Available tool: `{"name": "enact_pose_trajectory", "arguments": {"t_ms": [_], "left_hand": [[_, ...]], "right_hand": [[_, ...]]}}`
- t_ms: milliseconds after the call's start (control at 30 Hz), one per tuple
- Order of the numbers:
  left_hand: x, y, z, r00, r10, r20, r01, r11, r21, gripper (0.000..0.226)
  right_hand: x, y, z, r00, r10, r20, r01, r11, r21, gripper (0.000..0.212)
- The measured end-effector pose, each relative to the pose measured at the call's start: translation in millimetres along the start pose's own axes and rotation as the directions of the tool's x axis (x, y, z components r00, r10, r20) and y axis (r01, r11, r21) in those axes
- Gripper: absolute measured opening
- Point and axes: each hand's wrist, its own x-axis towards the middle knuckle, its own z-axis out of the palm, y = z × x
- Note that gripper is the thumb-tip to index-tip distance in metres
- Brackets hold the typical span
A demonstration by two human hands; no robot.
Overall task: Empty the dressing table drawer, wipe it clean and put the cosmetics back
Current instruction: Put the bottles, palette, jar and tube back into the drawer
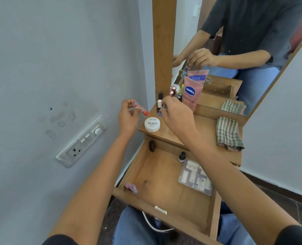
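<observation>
Left hand (pixel 128 114) grips a red tube (pixel 140 107), long axis slanting toward the tabletop (pixel 205 128) just right of it; right hand (pixel 175 112), nearer, pinches a small bottle (pixel 161 110).

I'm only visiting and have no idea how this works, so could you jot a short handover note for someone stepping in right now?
Left hand: grip on a red-tipped tube, held above the tabletop's left edge.
Right hand: setting a small bottle among the nail polish bottles by the Vaseline tube.
On top too: white nail polish remover jar, checked cloth.
Still in the open drawer: two dark bottles at the back, two small tubes front-left, clear tray on the right.
Left: finish emptying, wipe, refill.
</observation>
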Motion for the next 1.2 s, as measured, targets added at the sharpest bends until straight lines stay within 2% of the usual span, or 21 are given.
{"name": "enact_pose_trajectory", "arguments": {"t_ms": [100,233,333,433,600,800,1200], "left_hand": [[-19.0,-6.7,-12.5,0.999,-0.042,0.025,0.043,0.999,-0.032,0.02],[-50.4,-16.4,-25.3,0.998,-0.053,0.04,0.054,0.998,-0.019,0.02],[-75.2,-21.7,-34.0,0.994,-0.095,0.046,0.096,0.995,-0.032,0.026],[-95.1,-30.8,-42.7,0.985,-0.15,0.082,0.153,0.988,-0.03,0.027],[-112.2,-50.4,-57.4,0.978,-0.187,0.095,0.185,0.982,0.032,0.024],[-123.2,-61.3,-68.0,0.977,-0.195,0.088,0.189,0.98,0.066,0.023],[-125.6,-63.1,-71.5,0.979,-0.185,0.088,0.178,0.98,0.086,0.016]], "right_hand": [[-35.3,-8.3,-5.7,0.999,0.018,0.038,-0.022,0.994,0.109,0.014],[-84.1,-17.4,17.4,0.972,0.048,0.23,-0.104,0.966,0.238,0.017],[-114.3,-28.8,42.0,0.896,0.06,0.439,-0.191,0.947,0.259,0.018],[-134.6,-39.3,62.1,0.835,0.038,0.55,-0.209,0.945,0.253,0.015],[-145.7,-51.0,80.1,0.799,0.044,0.6,-0.23,0.944,0.236,0.017],[-157.2,-52.7,95.9,0.777,0.051,0.628,-0.308,0.9,0.308,0.014],[-158.0,-59.4,123.2,0.766,0.213,0.607,-0.481,0.816,0.32,0.016]]}}
